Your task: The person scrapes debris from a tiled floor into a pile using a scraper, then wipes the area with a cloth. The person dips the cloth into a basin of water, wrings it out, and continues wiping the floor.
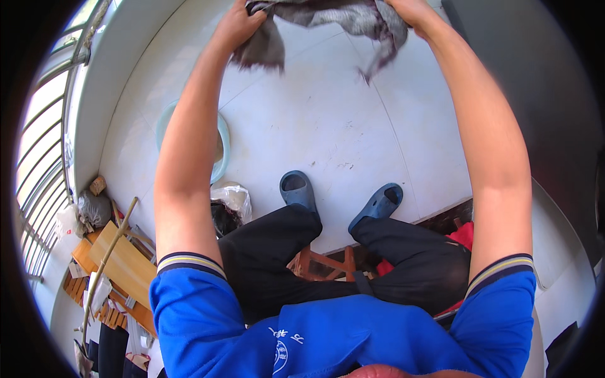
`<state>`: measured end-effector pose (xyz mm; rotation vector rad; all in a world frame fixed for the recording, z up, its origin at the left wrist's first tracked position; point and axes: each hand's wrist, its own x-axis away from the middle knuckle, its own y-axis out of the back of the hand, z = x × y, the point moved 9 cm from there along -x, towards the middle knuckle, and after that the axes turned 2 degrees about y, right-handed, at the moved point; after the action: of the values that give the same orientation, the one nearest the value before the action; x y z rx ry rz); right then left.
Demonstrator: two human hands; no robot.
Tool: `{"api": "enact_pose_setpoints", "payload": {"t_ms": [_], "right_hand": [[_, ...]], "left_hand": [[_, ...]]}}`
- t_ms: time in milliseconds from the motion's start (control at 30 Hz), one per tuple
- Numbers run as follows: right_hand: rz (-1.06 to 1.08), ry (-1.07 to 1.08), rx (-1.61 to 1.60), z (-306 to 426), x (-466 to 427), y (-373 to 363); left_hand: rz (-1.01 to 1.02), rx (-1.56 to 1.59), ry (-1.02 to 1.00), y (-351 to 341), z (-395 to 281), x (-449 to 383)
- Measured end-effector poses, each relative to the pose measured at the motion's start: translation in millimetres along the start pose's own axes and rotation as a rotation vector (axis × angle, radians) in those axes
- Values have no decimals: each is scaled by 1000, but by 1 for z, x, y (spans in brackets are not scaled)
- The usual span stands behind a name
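A grey cloth with dark, frayed edges [331, 15] is stretched between my two hands at the top edge of the picture, over the pale tiled floor. My left hand [243, 23] grips its left end, where a brownish-grey flap hangs down. At the other end my right hand [413, 13] is closed on the cloth, partly cut off by the picture's edge, and a twisted strip dangles beside it. Both arms reach far forward. Parts of the cloth look blurred.
A light-blue basin [223, 151] stands on the floor, partly behind my left arm. Near it lies a clear plastic bag [236, 201] with dark contents. Blue clogs [298, 189] are on my feet. Wooden boards [125, 264], a stick and bags lie at the left, below a barred window.
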<state>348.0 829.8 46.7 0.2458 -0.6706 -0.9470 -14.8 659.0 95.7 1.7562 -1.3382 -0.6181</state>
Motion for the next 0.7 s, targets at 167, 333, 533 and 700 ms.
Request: {"api": "enact_pose_setpoints", "payload": {"t_ms": [167, 333, 533, 700], "right_hand": [[-114, 175, 697, 80, 25, -80], [-38, 345, 852, 42, 14, -103], [121, 241, 927, -38, 29, -128], [187, 190, 847, -42, 107, -159]], "left_hand": [[101, -439, 103, -66, 108, 11], [-10, -236, 41, -99, 89, 7], [81, -230, 66, -126, 57, 32], [57, -97, 103, -127, 58, 116]]}}
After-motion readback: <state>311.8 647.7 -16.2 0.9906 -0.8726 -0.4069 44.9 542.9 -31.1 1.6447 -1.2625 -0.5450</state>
